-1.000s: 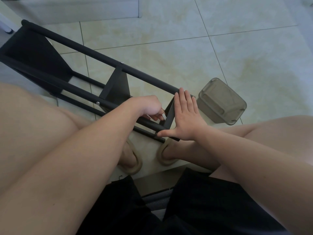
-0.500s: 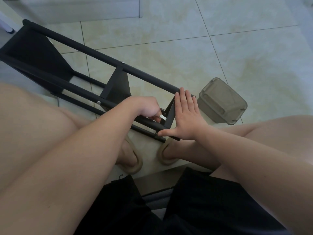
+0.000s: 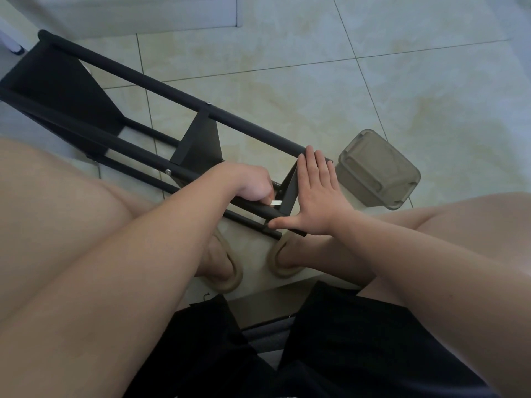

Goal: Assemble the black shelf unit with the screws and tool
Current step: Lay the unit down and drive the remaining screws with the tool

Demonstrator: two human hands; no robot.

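Currently on my remote feed: one black shelf unit (image 3: 201,145), lying on its side on the tiled floor (image 3: 373,67) between the person's knees. Panels, three: far (image 3: 57,90), middle, and near (image 3: 290,191), the first two apparently fixed already. Poles, four seen at least in part. Screw heads (image 3: 168,171) showing, two, both level with the middle panel. Tool (image 3: 275,202), one: a short pale metal end, probably a key, poking from the left hand (image 3: 253,186), whose fingers are curled tight round it at the joint of the near panel and a pole. Right hand (image 3: 316,196), flat with straight fingers, pressed against the near panel's outer face and gripping nothing. I judge the work late, the near panel being fastened; its remaining screws I cannot count. Also, one smoky lidded box (image 3: 376,170) just beside the unit, contents not visible, and two slippers (image 3: 227,271).
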